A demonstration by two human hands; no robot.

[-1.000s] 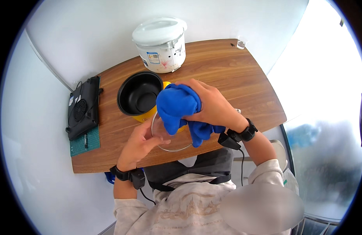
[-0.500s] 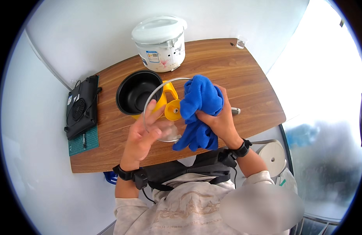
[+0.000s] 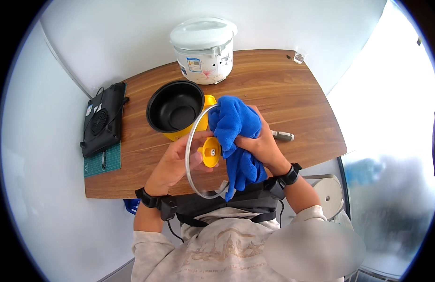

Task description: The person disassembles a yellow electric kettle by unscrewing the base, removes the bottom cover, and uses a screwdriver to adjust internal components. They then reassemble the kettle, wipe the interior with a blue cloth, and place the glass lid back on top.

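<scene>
A round glass lid [image 3: 197,180] with a metal rim stands tilted over the near part of the table. Through its glass I see its yellow knob [image 3: 211,152], with the screw facing me. My left hand [image 3: 175,162] is closed around the knob, its fingertips showing through the glass. A blue cloth [image 3: 238,124] lies bunched over the lid's right side. My right hand [image 3: 262,144] grips the cloth against the rim, its thumb on the near face and most fingers hidden. Left of the lid sits a yellow pot [image 3: 176,107] with a black inside and a yellow handle.
A white rice cooker [image 3: 203,54] stands at the back. On the left, a black fan-bottomed appliance [image 3: 103,120] rests on a green cutting mat [image 3: 111,159] with a pen. A grey-handled tool [image 3: 283,136] lies right of the cloth. A small clear cup [image 3: 299,57] is at the far right corner.
My left hand has gone from loose, spread fingers behind the glass to a grip on the knob. The lid has turned more upright and come nearer to me, with the cloth following.
</scene>
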